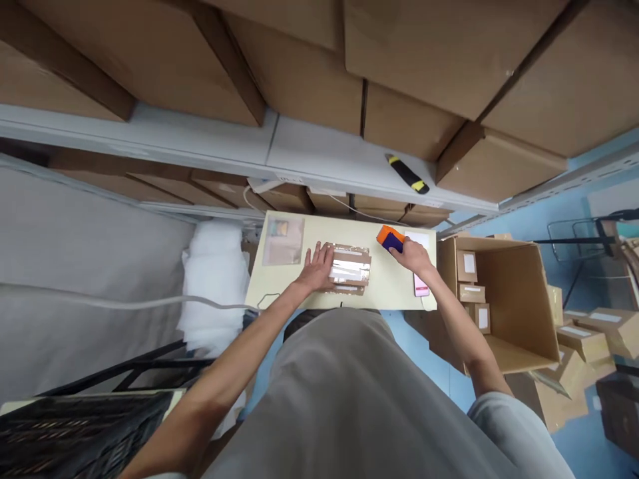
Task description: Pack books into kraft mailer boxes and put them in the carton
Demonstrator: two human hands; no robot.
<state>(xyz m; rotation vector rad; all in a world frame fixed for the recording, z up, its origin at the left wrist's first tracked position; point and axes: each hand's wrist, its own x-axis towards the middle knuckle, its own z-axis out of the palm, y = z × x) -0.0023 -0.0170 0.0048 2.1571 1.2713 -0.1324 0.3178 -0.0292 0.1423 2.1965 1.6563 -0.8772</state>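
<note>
1. Cardboard package [344,253]: lies flat near the middle of the table [279,287], slightly toward the near edge; glossy strips cross its top.
2. Left hand [317,267]: fingers spread, resting on the package's left side, grasping nothing.
3. Right hand [413,256]: closed around an orange-and-navy tool [390,237], close to the table's far edge, right of the package.
4. Phone [421,286]: at the table's near right corner.
5. Clear sleeve [283,245]: at the far left corner.

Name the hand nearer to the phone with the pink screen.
Right. The right hand is just beyond the phone, gripping an orange-and-purple tool; the left hand is farther off, leftward, on a cardboard parcel.
</note>
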